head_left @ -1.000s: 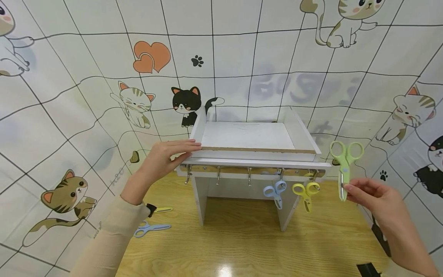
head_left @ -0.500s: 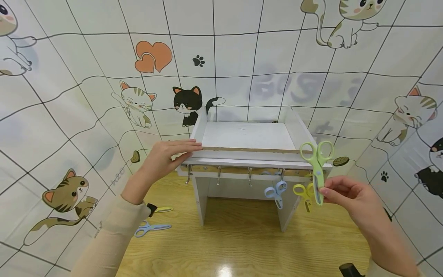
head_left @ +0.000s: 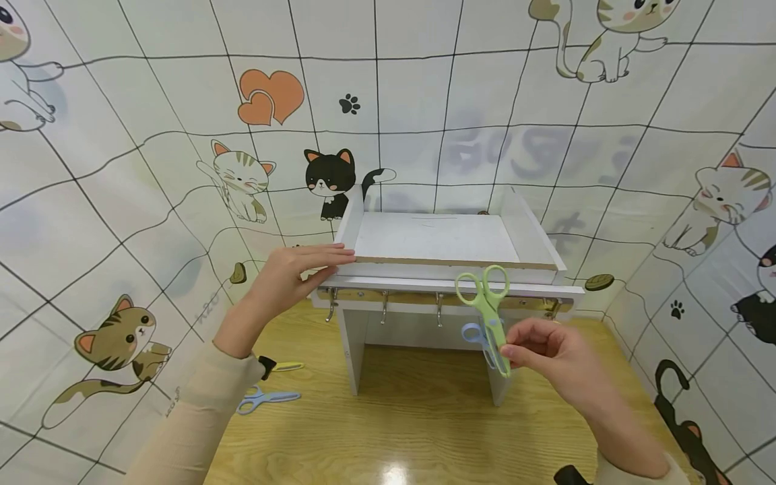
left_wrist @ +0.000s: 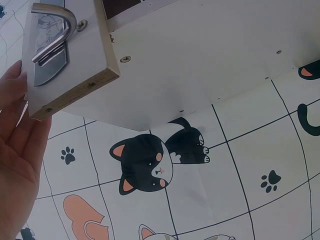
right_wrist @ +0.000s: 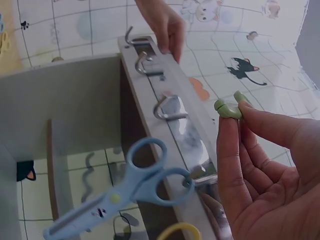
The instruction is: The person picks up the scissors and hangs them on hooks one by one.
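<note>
My right hand (head_left: 560,357) pinches green scissors (head_left: 492,316) by the blade end, handle loops up, before the hook rail of a white wooden shelf (head_left: 436,244). Behind them, blue scissors (head_left: 471,333) hang from a hook; the right wrist view shows these blue scissors (right_wrist: 145,175) whole, one loop on the hook. A yellow handle loop (right_wrist: 181,229) is below them there, while my right hand mostly hides the yellow scissors in the head view. My left hand (head_left: 285,283) rests with straight fingers on the shelf's left front corner, next to a hook (left_wrist: 57,37) in the left wrist view.
More blue scissors (head_left: 267,399) and a yellow-bladed pair (head_left: 287,367) lie on the wooden tabletop (head_left: 394,431) at left. Bare metal hooks (head_left: 384,308) line the rail's left part. A cat-patterned sheet (head_left: 418,87) surrounds the shelf at back and sides.
My right hand has carried the green scissors leftward, from right of the shelf, past the hanging yellow scissors, to in front of the hanging blue ones. My left hand stays in place.
</note>
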Demonstrator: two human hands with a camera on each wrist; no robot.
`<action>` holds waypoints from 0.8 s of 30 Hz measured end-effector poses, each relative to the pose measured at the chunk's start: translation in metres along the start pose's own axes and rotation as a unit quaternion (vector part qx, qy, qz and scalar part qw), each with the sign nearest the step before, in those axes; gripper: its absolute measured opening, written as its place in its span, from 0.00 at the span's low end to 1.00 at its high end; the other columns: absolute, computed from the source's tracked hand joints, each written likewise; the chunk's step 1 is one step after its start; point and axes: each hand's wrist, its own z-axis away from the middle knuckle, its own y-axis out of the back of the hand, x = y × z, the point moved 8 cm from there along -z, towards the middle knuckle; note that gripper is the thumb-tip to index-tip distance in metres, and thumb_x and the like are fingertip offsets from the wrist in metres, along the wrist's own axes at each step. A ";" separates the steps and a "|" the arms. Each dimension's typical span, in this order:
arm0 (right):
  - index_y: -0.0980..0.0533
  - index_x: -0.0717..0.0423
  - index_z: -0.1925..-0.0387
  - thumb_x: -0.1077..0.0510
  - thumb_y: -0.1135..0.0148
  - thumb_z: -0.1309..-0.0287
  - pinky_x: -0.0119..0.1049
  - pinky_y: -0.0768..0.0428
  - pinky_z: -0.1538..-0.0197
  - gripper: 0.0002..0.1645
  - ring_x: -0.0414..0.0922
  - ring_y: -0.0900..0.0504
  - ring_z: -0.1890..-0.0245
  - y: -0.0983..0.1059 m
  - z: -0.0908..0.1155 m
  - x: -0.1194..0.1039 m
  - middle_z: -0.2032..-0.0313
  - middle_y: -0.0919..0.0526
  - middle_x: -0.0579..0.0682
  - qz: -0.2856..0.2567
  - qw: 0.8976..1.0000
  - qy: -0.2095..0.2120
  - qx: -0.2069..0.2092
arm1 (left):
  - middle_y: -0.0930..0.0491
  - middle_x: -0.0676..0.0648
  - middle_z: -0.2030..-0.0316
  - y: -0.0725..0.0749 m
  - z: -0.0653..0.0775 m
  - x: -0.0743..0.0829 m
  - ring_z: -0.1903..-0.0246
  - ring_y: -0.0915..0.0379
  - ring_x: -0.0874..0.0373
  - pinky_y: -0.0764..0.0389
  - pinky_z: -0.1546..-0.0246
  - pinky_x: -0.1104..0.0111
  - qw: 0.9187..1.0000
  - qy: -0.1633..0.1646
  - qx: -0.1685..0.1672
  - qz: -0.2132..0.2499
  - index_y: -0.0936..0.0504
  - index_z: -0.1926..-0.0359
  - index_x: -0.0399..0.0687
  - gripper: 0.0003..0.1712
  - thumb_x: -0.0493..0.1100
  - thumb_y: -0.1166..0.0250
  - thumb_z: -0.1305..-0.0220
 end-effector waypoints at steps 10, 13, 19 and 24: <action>0.25 0.72 0.62 0.65 0.36 0.37 0.31 0.16 0.67 0.10 0.35 0.17 0.72 -0.042 -0.007 0.012 0.72 0.17 0.36 -0.019 0.998 -0.008 -0.060 | 0.14 0.49 0.46 -0.002 0.000 -0.004 0.45 0.18 0.50 0.17 0.48 0.55 1.000 0.005 -0.004 -0.002 0.14 0.45 0.50 0.23 0.30 0.31 0.41; 0.24 0.72 0.63 0.66 0.36 0.37 0.31 0.17 0.69 0.09 0.34 0.18 0.73 -0.052 -0.009 0.015 0.73 0.17 0.35 -0.024 0.997 0.009 -0.075 | 0.14 0.49 0.46 -0.002 0.000 -0.005 0.44 0.18 0.51 0.17 0.48 0.55 1.000 0.006 -0.006 -0.001 0.15 0.44 0.51 0.23 0.30 0.31 0.41; 0.23 0.71 0.64 0.66 0.35 0.38 0.30 0.19 0.73 0.08 0.32 0.20 0.75 -0.060 -0.012 0.024 0.73 0.18 0.35 -0.019 0.996 0.023 -0.082 | 0.14 0.49 0.47 -0.001 0.000 -0.007 0.44 0.18 0.50 0.17 0.47 0.55 1.000 0.004 -0.004 0.004 0.14 0.45 0.50 0.24 0.29 0.31 0.41; 0.23 0.72 0.64 0.66 0.36 0.37 0.30 0.19 0.73 0.08 0.31 0.20 0.75 -0.064 -0.015 0.035 0.73 0.18 0.36 -0.014 0.996 0.018 -0.086 | 0.14 0.48 0.47 -0.001 0.000 -0.009 0.44 0.18 0.50 0.17 0.47 0.55 1.000 0.004 -0.004 0.006 0.14 0.45 0.50 0.23 0.29 0.31 0.41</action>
